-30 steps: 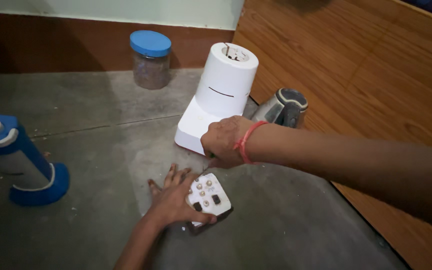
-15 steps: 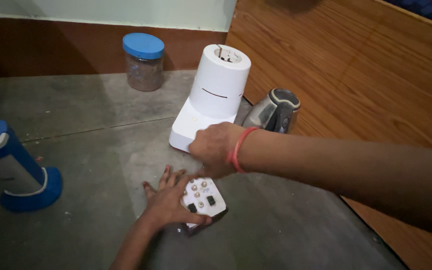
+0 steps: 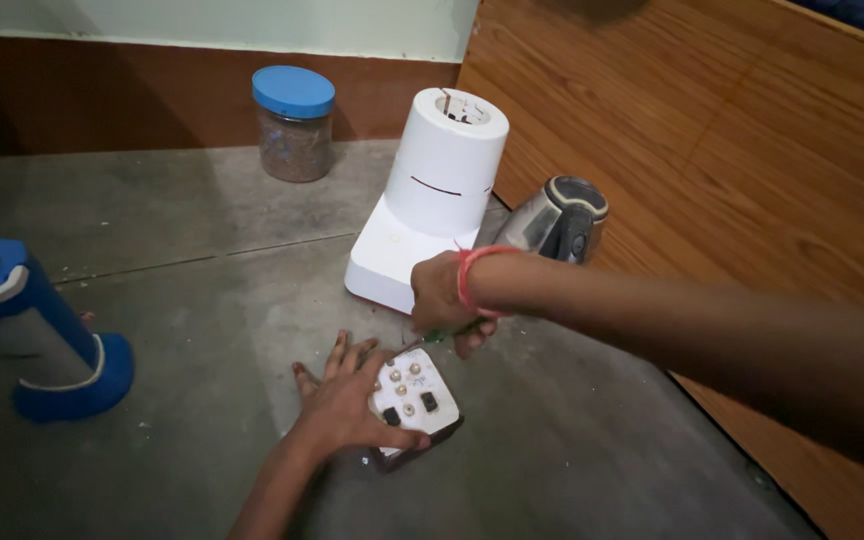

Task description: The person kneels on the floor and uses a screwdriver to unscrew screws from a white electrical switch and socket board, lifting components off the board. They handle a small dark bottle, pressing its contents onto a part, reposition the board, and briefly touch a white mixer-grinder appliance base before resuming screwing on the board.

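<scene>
The right hand (image 3: 444,296), clenched around a slim green-handled screwdriver (image 3: 420,342), is drawing nearer to the white switchboard (image 3: 414,396) than a moment ago, while the left hand (image 3: 352,400) is staying spread flat, pinning it to the grey floor (image 3: 202,300) before the white mixer base (image 3: 432,200).

Switch box and hands in the middle of the floor

The left hand (image 3: 347,405) lies on the switch box (image 3: 414,400); the right hand (image 3: 444,297) is just behind it, before the mixer base (image 3: 432,195). A kettle (image 3: 552,220) stands right of the base, a jar (image 3: 294,123) behind-left, a flask (image 3: 37,330) far left.
</scene>
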### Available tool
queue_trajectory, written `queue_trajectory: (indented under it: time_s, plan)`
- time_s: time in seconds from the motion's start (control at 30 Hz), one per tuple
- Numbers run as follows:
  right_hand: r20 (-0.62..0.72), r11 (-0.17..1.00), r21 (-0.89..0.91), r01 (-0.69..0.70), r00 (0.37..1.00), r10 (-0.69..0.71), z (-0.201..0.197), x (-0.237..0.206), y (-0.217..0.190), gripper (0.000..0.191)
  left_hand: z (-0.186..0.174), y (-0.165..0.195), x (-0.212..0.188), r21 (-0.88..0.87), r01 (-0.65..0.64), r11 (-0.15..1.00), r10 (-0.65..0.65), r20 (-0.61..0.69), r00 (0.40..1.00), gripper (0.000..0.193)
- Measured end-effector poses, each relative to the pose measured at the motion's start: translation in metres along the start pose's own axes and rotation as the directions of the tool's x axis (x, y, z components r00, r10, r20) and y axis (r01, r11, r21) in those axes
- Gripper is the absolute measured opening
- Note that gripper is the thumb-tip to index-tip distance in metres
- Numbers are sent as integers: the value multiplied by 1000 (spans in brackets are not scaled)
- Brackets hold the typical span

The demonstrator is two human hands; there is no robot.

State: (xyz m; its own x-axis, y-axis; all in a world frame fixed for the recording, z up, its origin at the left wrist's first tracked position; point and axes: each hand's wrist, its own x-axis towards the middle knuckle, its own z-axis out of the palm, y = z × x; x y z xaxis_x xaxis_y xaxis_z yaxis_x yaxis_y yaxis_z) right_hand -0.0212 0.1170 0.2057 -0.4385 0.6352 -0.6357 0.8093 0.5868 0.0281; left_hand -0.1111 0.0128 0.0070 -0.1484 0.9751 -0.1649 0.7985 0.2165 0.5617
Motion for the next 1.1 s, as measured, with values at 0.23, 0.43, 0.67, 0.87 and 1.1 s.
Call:
queue_trajectory:
  time_s: [0.23,0.43,0.67,0.87,1.1]
  plan:
    - [-9,976,-218,28,999,-30,-6,-13,-8,30,-4,4,-1,-7,21,1000,-21,24,999,128]
    - [67,980,-185,-73,994,86,-8,-4,-19,31,-5,5,-3,-9,17,1000,-17,12,1000,128]
    - [-2,975,-218,-47,999,47,-10,3,-11,27,-4,5,-2,-6,23,1000,-23,18,1000,128]
    - [-16,963,-267,-28,1000,25,-13,-5,-12,34,-5,6,-1,11,23,1000,-24,38,999,131]
    - [-16,995,-86,-42,999,41,-13,-13,-12,36,-5,5,-2,7,28,1000,-29,38,999,129]
